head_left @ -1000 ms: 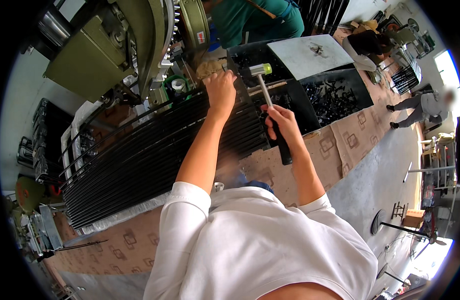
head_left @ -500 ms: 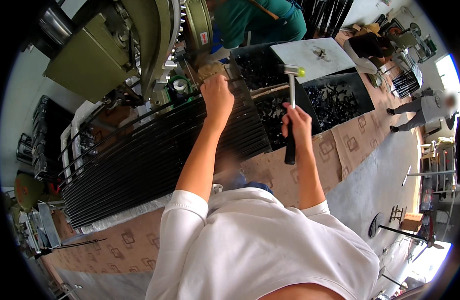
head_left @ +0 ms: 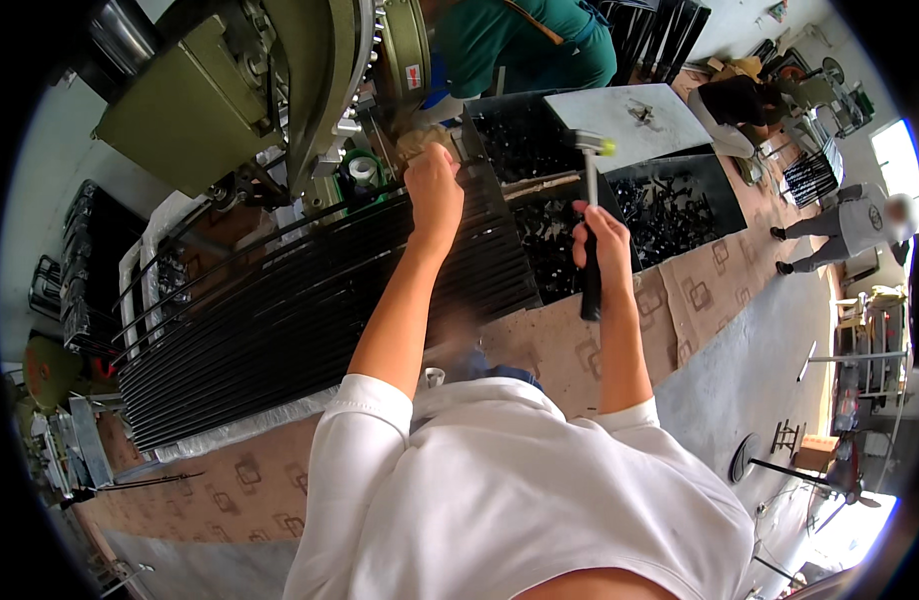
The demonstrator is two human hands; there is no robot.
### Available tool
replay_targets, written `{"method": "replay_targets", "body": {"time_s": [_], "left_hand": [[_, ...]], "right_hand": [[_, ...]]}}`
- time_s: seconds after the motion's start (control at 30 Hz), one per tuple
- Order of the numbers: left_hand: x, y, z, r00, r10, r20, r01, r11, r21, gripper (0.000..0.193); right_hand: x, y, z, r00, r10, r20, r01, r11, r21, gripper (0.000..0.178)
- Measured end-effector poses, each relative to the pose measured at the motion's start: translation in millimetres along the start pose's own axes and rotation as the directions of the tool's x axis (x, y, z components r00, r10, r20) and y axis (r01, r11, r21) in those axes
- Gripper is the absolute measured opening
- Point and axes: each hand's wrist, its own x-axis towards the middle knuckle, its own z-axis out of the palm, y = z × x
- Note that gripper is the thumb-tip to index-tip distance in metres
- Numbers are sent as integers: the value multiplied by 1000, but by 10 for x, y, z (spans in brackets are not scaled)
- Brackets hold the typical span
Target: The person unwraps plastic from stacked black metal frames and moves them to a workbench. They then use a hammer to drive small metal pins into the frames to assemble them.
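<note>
A white short-sleeved shirt (head_left: pixel 520 500) fills the foreground, with both bare forearms stretched out from it over a patterned brown floor covering (head_left: pixel 540 345). The right hand (head_left: pixel 602 235) is seen with its fingers (head_left: pixel 586 212) wrapped tightly round the black handle of a hammer (head_left: pixel 590 215), which is held upright, its metal head raised above the hand and its grip end pointing down. The hammer is placed over black bins of small dark parts (head_left: pixel 670 205), just beside the end of a stack of long black metal slats (head_left: pixel 310 320). The left hand (head_left: pixel 435 190) is pressed closed on the far end of that stack, gripping its edge. Beyond the hands, a grey sheet (head_left: pixel 630 120) is laid across a bin, and a green machine (head_left: pixel 280 80) is seen at the rear. Another person in a green top (head_left: pixel 525 40) is positioned behind the bins.
</note>
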Motion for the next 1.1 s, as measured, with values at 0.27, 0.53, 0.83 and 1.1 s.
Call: {"method": "replay_targets", "body": {"time_s": [0.27, 0.53, 0.83, 1.1], "left_hand": [[1, 5, 21, 996, -66, 55, 69, 996, -48, 18], [-21, 13, 37, 998, -44, 54, 44, 999, -5, 17], [-8, 79, -52, 960, -28, 279, -14, 989, 147, 31], [-42, 37, -44, 954, 142, 265, -185, 972, 144, 23]], "right_hand": [[-33, 64, 35, 990, 86, 110, -94, 993, 72, 28], [-84, -106, -208, 994, 80, 70, -81, 997, 17, 30], [-134, 583, -648, 924, 366, 108, -340, 918, -204, 21], [326, 410, -724, 964, -205, -172, -78, 399, -914, 45]]}}
